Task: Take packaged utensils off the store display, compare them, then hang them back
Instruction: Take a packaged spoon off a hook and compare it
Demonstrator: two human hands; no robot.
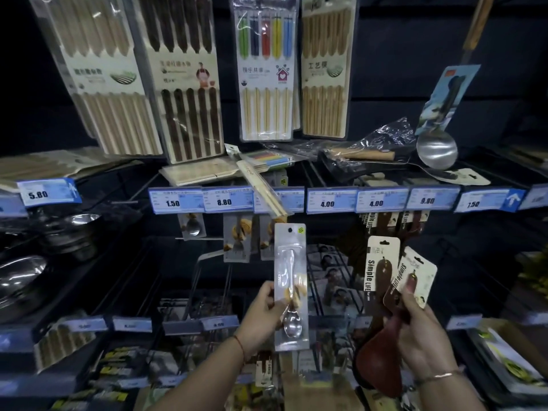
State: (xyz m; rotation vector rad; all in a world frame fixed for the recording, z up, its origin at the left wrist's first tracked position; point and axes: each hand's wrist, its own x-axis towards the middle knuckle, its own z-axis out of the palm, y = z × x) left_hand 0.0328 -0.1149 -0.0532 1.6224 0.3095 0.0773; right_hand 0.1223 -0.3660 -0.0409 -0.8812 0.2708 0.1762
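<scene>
My left hand (262, 314) grips a clear blister pack with a metal spoon (290, 287), held upright in front of the lower display hooks. My right hand (421, 330) holds two carded brown wooden spoons (382, 268), their "Simple Life" cards fanned apart and the dark spoon bowls hanging below the palm. More spoon packs (237, 240) hang on hooks just under the price-tag rail (326, 200).
Chopstick packs (267, 75) hang in a row above, with loose packs lying on the shelf. A steel ladle (437, 149) hangs at upper right. Steel bowls (68, 232) sit on the left shelf. Wire hooks with carded items fill the space behind my hands.
</scene>
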